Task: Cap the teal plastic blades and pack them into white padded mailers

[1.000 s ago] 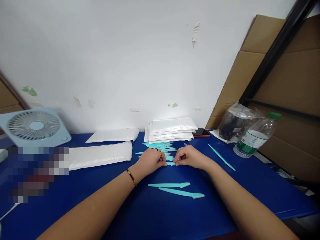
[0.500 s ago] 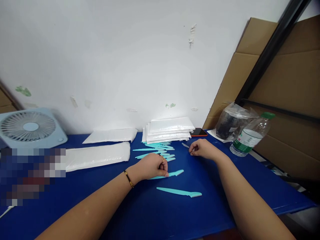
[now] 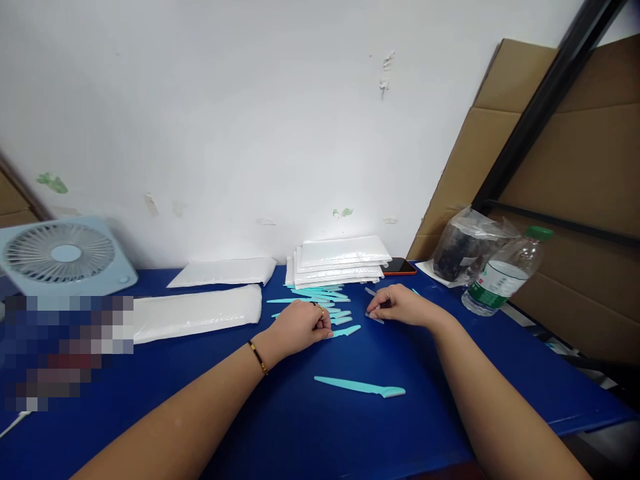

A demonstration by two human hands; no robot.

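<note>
My left hand (image 3: 303,327) pinches a turquoise eyebrow razor (image 3: 347,331) by its handle, the blade end pointing right. Just beyond it lies a loose pile of similar razors (image 3: 320,292), partly covered by the hand. My right hand (image 3: 401,305) has its fingertips closed on a small clear plastic piece (image 3: 379,320) that looks like a blade cover. Another clear piece (image 3: 370,291) rests right behind those fingers. A single razor (image 3: 360,386) lies apart, nearer to me.
White padded packets (image 3: 343,252) are stacked against the wall, with longer ones (image 3: 200,312) to the left. A phone (image 3: 400,266) lies behind my right hand. A bottle (image 3: 500,283) and a bagged dark item (image 3: 453,250) stand right; a fan (image 3: 65,253) sits left.
My left hand has carried the razor slightly away from me, toward the pile. My right hand has shifted a little left and nearer, and a clear piece now shows under its fingers.
</note>
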